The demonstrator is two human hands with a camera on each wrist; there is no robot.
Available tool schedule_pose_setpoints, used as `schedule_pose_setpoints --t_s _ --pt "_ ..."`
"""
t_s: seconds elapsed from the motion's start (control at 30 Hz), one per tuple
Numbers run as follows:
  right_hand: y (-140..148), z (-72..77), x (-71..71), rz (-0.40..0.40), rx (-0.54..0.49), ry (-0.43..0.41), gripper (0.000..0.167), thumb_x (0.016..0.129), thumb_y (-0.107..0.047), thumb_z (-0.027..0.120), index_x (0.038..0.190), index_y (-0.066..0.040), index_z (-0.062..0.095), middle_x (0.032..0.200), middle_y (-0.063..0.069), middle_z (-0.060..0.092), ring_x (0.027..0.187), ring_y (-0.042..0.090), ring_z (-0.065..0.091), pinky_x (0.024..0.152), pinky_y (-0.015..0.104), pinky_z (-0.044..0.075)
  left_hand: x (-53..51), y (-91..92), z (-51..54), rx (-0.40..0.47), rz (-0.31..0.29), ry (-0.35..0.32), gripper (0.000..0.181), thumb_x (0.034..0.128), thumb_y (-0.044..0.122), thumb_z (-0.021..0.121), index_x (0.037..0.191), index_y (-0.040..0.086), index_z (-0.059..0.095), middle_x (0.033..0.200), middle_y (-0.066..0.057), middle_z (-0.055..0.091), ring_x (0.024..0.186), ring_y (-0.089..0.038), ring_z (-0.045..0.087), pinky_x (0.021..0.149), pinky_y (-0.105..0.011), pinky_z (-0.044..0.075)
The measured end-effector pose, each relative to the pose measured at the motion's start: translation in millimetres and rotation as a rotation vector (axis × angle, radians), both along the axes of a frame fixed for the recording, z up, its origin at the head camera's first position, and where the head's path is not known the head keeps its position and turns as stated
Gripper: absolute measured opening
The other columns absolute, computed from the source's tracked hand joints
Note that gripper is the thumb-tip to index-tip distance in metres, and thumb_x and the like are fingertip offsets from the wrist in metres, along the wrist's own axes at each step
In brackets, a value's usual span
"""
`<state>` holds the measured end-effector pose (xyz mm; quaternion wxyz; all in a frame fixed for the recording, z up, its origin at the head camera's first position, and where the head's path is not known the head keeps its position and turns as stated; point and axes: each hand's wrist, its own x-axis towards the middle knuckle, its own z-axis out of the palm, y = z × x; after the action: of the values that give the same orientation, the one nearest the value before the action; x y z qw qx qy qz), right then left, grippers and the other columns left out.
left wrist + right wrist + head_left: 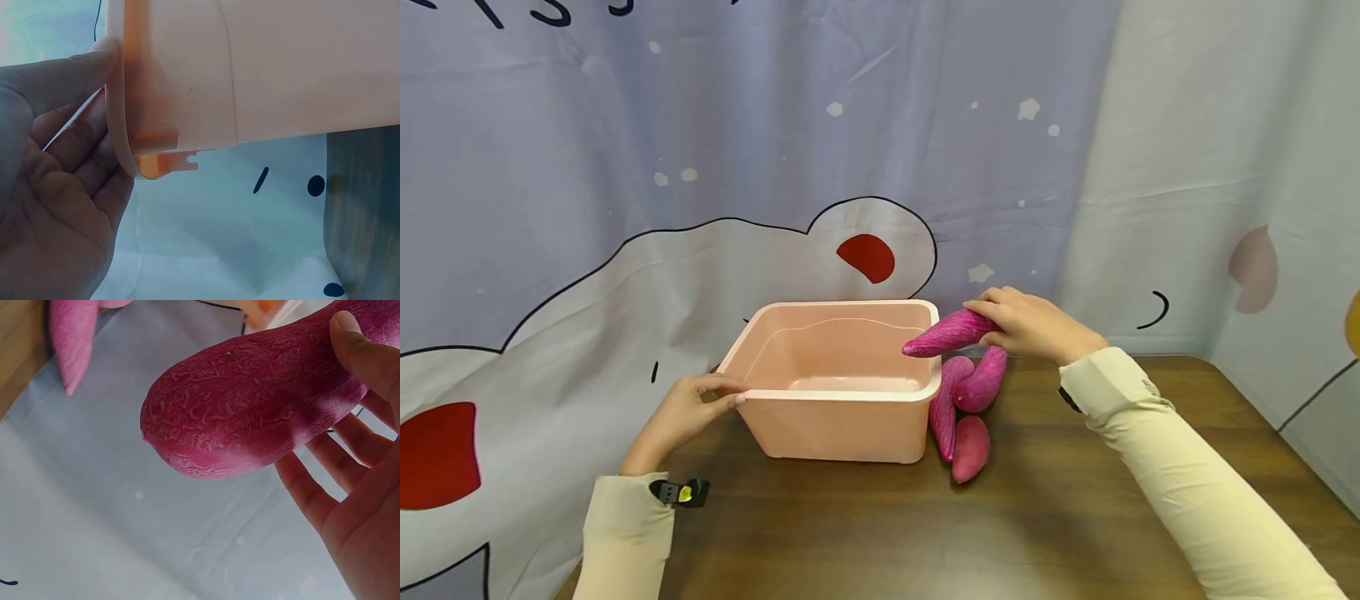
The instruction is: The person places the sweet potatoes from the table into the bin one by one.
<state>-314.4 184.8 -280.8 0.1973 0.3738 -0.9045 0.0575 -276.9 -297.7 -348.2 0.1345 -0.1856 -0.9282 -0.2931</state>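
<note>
My right hand (1033, 323) grips a magenta sweet potato (951, 333) with wrinkled skin. Its tapered tip points left, over the right rim of a pale pink plastic bin (842, 429). Close up in the right wrist view, the thumb lies on one side of the sweet potato (231, 412) and the fingers on the other. At the bin's left end, my left hand (688, 412) pinches the rim, thumb on one side and fingers on the other, as the left wrist view also shows. The visible part of the bin's inside holds nothing.
Beside the bin's right wall, three more sweet potatoes lie together on the wooden table (850, 525): a long one (947, 412), a curved one (983, 383) and a smaller one (972, 450). A printed curtain (737, 150) hangs right behind the table.
</note>
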Motion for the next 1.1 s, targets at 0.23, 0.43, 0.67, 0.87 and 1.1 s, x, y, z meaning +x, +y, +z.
schedule_pose_setpoints --t_s 0.23,0.43,0.67,0.87,1.1 --pt "-25 9.6 -1.4 -0.050 0.012 -0.055 0.051 0.082 -0.023 0.077 0.126 -0.003 0.061 0.109 0.010 0.063 0.098 0.025 0.057 0.079 0.044 0.051 -0.6 0.6 0.0 -0.001 0.007 0.011 0.018 0.0870 0.019 0.072 0.103 0.010 0.076 0.100 -0.006 0.073 0.092 -0.014 0.061 0.081 -0.034 0.049" --pt "-46 16.2 1.7 -0.106 0.022 -0.091 0.051 0.085 -0.028 0.074 0.128 -0.006 0.060 0.111 0.008 0.063 0.099 0.024 0.057 0.080 0.045 0.052 -1.1 1.0 -0.4 -0.002 -0.001 0.022 0.018 0.0868 0.018 0.072 0.102 0.009 0.076 0.099 -0.007 0.073 0.093 -0.016 0.062 0.082 -0.038 0.050" --pt "-67 22.7 3.6 -0.138 0.030 -0.099 0.052 0.086 -0.032 0.072 0.131 -0.009 0.059 0.113 0.008 0.062 0.103 0.025 0.057 0.080 0.047 0.052 -0.9 3.0 0.4 0.021 -0.011 0.025 0.017 0.0870 0.017 0.071 0.101 0.008 0.076 0.100 -0.010 0.073 0.096 -0.026 0.064 0.085 -0.047 0.050" --pt "-80 22.5 2.3 -0.130 0.030 -0.074 0.052 0.086 -0.033 0.072 0.131 -0.010 0.059 0.110 0.008 0.061 0.101 0.025 0.056 0.077 0.046 0.052 -0.1 5.5 1.3 0.035 -0.003 0.008 0.018 0.0871 0.017 0.071 0.101 0.008 0.076 0.101 -0.010 0.073 0.097 -0.025 0.063 0.084 -0.043 0.050" --pt "-96 23.3 1.7 -0.142 -0.001 -0.049 0.051 0.087 -0.034 0.071 0.131 -0.011 0.058 0.113 0.010 0.060 0.104 0.027 0.057 0.079 0.048 0.053 1.0 7.3 2.0 0.050 -0.008 0.006 0.018 0.0872 0.017 0.071 0.102 0.007 0.076 0.100 -0.010 0.073 0.096 -0.024 0.063 0.085 -0.046 0.050"
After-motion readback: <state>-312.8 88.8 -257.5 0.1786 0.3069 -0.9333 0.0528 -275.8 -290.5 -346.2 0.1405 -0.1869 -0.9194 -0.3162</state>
